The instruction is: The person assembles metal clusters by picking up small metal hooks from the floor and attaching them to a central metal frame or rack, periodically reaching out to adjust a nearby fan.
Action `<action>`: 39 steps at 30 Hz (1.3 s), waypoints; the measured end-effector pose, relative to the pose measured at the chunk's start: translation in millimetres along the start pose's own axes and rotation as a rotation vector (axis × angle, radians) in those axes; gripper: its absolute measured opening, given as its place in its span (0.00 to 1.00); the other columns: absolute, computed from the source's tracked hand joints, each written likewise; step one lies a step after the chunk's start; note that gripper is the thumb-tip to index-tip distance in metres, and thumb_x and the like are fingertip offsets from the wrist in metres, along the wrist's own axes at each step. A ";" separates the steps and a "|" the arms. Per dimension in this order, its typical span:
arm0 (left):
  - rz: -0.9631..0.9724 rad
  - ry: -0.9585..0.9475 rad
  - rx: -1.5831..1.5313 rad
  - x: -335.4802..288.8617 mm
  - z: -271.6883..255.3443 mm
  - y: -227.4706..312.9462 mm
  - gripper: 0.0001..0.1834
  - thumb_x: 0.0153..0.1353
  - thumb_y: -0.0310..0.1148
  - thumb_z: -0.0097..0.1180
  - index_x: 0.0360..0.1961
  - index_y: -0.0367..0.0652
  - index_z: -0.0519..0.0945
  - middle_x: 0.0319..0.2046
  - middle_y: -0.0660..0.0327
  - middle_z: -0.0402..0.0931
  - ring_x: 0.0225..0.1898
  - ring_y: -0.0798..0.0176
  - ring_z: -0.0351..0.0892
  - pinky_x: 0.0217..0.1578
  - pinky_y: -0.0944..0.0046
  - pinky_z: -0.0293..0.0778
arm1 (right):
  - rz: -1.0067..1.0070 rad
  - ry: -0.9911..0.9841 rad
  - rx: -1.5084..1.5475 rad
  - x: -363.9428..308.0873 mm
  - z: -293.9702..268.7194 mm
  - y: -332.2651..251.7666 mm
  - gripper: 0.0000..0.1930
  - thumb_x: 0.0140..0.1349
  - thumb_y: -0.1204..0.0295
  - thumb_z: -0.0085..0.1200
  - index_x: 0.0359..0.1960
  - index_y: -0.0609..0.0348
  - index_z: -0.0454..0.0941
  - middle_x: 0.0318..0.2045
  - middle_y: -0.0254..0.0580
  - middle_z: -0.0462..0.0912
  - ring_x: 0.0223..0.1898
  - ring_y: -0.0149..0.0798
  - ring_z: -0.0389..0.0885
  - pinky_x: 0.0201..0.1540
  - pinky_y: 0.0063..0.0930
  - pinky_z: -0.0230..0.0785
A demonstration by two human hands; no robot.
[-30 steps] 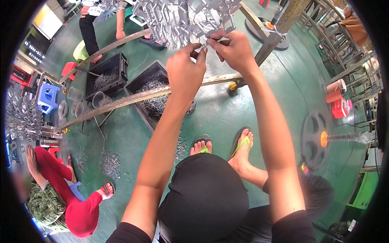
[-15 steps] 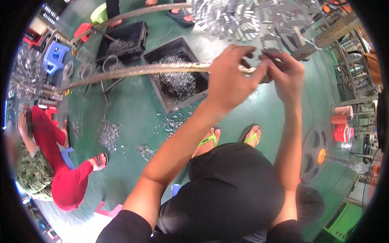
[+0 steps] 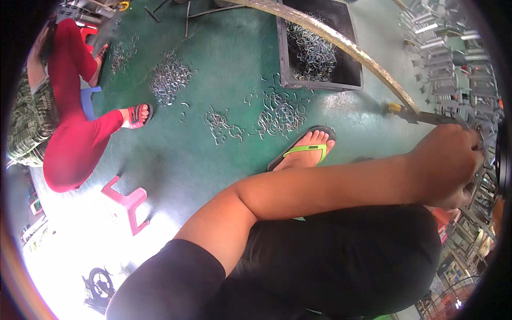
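My left arm reaches across to the right side of the view. There my left hand (image 3: pixel 445 160) is closed, its fingers curled; what they hold, if anything, is hidden at the dark picture rim. Just beyond the hand is the near end of a long worn bar (image 3: pixel 373 63), which runs off toward the far left. Several silvery metal frame pieces (image 3: pixel 445 88) hang or stack beyond that end. My right hand does not show.
A dark crate (image 3: pixel 320 85) holds many bent metal hooks. Loose hooks (image 3: pixel 282 113) lie on the green floor near my sandalled foot (image 3: pixel 306 149). A person in red trousers (image 3: pixel 80 138) sits at left. A pink stool (image 3: pixel 128 200) stands lower left.
The view has swung to the right. Both hands were raised together at the bar's end; now my left arm stretches rightward and my right hand is out of sight.
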State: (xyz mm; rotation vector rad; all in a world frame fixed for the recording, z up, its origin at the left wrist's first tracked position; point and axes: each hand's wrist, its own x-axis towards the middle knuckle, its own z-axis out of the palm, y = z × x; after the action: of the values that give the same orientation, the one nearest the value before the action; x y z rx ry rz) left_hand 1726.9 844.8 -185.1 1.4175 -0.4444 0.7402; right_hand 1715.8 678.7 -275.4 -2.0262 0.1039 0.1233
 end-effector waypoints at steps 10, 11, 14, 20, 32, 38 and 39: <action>-0.036 0.016 -0.067 -4.2 4.4 -11.8 0.14 0.38 0.33 0.70 0.25 0.36 0.82 0.27 0.51 0.76 0.31 0.48 0.80 0.36 0.52 0.78 | -0.086 -0.256 -0.480 21.8 181.2 137.6 0.15 0.59 0.72 0.64 0.47 0.64 0.84 0.33 0.51 0.88 0.31 0.46 0.88 0.37 0.33 0.79; -0.031 0.025 -0.066 -4.1 3.4 -13.2 0.14 0.38 0.33 0.70 0.25 0.35 0.82 0.27 0.51 0.76 0.31 0.48 0.80 0.36 0.53 0.78 | -0.122 -0.260 -0.540 24.2 187.9 143.6 0.15 0.59 0.71 0.64 0.46 0.64 0.84 0.34 0.53 0.88 0.32 0.48 0.88 0.38 0.34 0.79; -0.029 0.012 -0.057 -2.3 -6.4 -17.8 0.15 0.38 0.33 0.70 0.25 0.35 0.82 0.27 0.52 0.77 0.31 0.49 0.80 0.36 0.53 0.78 | -0.306 -0.128 -0.777 31.9 211.5 150.0 0.14 0.62 0.67 0.61 0.45 0.64 0.84 0.43 0.54 0.86 0.41 0.57 0.84 0.48 0.45 0.78; -0.057 -0.034 -0.053 5.1 1.1 -9.6 0.16 0.40 0.34 0.71 0.29 0.34 0.82 0.27 0.53 0.76 0.33 0.49 0.81 0.38 0.54 0.79 | -0.262 -0.359 -0.676 40.8 262.1 141.1 0.13 0.57 0.66 0.64 0.38 0.62 0.86 0.38 0.56 0.85 0.39 0.60 0.85 0.44 0.48 0.78; -0.331 -0.274 -0.186 30.7 -35.9 -21.0 0.26 0.55 0.24 0.72 0.56 0.31 0.81 0.51 0.51 0.84 0.51 0.60 0.85 0.54 0.62 0.81 | -0.077 0.289 -0.027 20.0 147.0 72.4 0.13 0.68 0.67 0.59 0.49 0.63 0.82 0.41 0.44 0.86 0.41 0.33 0.84 0.47 0.31 0.78; -0.460 -0.355 -0.337 44.6 -51.0 -15.3 0.25 0.61 0.23 0.63 0.59 0.26 0.76 0.57 0.46 0.80 0.55 0.50 0.83 0.57 0.55 0.79 | -0.464 0.622 0.498 -10.8 58.9 -59.4 0.11 0.63 0.89 0.59 0.47 0.74 0.82 0.38 0.46 0.86 0.37 0.34 0.87 0.40 0.25 0.81; -0.565 -0.362 -0.427 46.2 -51.6 -12.2 0.25 0.60 0.17 0.64 0.60 0.27 0.76 0.57 0.46 0.79 0.56 0.52 0.82 0.58 0.56 0.78 | -0.550 0.658 0.457 -9.6 53.8 -61.7 0.11 0.61 0.87 0.62 0.45 0.71 0.84 0.36 0.45 0.87 0.35 0.32 0.86 0.39 0.24 0.80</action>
State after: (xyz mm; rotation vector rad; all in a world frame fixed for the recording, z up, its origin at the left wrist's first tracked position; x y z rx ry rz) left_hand 1760.3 904.6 -169.1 1.1826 -0.4195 -0.0736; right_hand 1712.0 754.4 -243.0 -1.5023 -0.0178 -0.8427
